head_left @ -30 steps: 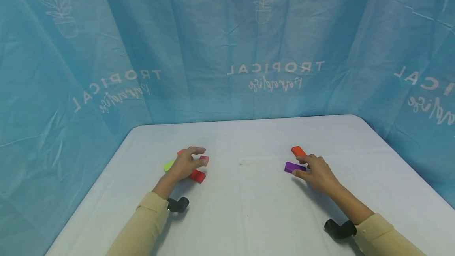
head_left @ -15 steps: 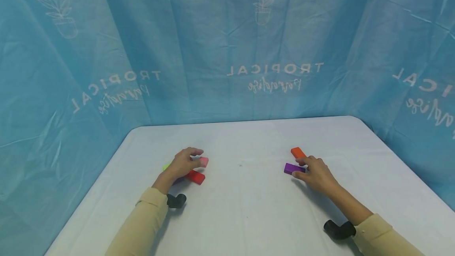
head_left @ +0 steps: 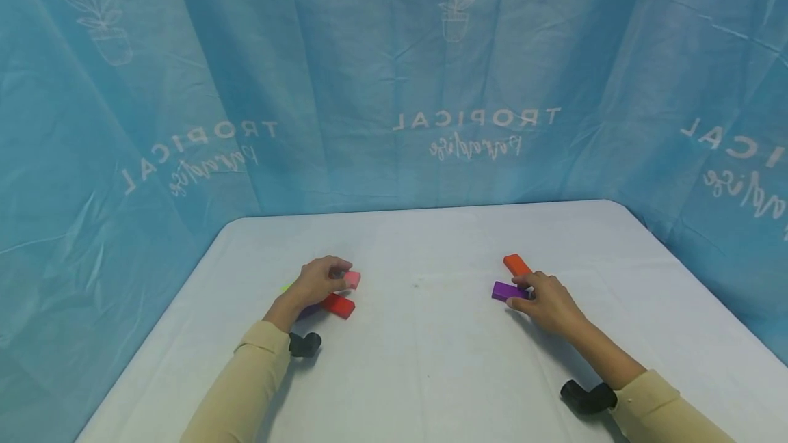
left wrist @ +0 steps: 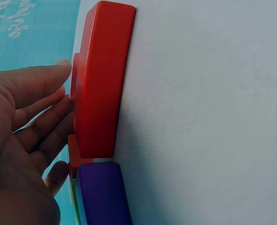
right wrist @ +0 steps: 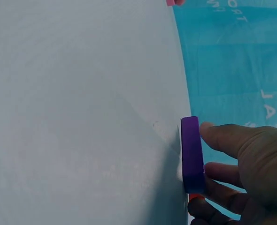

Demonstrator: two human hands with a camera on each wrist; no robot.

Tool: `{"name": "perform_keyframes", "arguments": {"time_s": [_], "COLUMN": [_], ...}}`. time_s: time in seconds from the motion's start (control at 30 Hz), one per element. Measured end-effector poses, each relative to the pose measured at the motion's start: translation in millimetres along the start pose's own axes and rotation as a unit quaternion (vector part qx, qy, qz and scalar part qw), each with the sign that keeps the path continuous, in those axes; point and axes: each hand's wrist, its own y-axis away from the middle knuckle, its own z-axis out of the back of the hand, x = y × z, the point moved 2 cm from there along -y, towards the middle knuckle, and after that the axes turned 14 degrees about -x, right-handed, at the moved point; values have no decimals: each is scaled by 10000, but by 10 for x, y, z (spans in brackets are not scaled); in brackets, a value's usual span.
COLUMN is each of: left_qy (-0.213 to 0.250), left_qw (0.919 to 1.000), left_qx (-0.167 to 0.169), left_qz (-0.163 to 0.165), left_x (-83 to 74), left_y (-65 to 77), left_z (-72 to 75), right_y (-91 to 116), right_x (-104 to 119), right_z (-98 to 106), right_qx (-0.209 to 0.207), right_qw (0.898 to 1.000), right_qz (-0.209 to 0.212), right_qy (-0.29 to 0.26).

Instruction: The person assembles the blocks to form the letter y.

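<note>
On the table's left side, my left hand (head_left: 317, 282) pinches a small pink block (head_left: 353, 280) between thumb and fingers. A red block (head_left: 338, 305) lies just nearer, with a purple block (left wrist: 104, 194) against its end. Orange (left wrist: 78, 157) and green (left wrist: 75, 201) blocks show behind these in the left wrist view; the hand mostly hides them from the head. Over on the right, my right hand (head_left: 548, 303) holds a second purple block (head_left: 508, 291), thumb on its near edge and index finger at its far edge. Another orange block (head_left: 516, 264) sits just beyond, partly behind the fingers.
A white-covered table (head_left: 425, 361) spreads between the hands, with a bare stretch separating the two block groups. Blue printed curtains (head_left: 369, 87) stand behind it and at both sides. Dark wrist cameras (head_left: 589, 396) hang under the sleeves.
My left hand shifts slightly, covering more of the green block and hiding the orange one. Its index finger comes down onto the pink block. My right hand stays at its purple block.
</note>
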Motion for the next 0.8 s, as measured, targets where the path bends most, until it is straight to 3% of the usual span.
{"name": "perform_keyframes", "arguments": {"time_s": [0.23,0.47,0.8], "left_qy": [-190,-35,-12], "left_qw": [9997,9996,10000], "left_qx": [-28,55,49], "left_qz": [137,279,70], "left_x": [-16,-18,12], "left_y": [4,14,0], "left_z": [-15,-16,-36], "right_y": [-5,0,-11], "right_x": [-27,-37,-60], "right_z": [-32,-52,-69], "right_qx": [5,25,106], "right_qw": [10000,10000,9999], "right_qz": [-9,-46,-102], "right_qy": [-40,27,81]}}
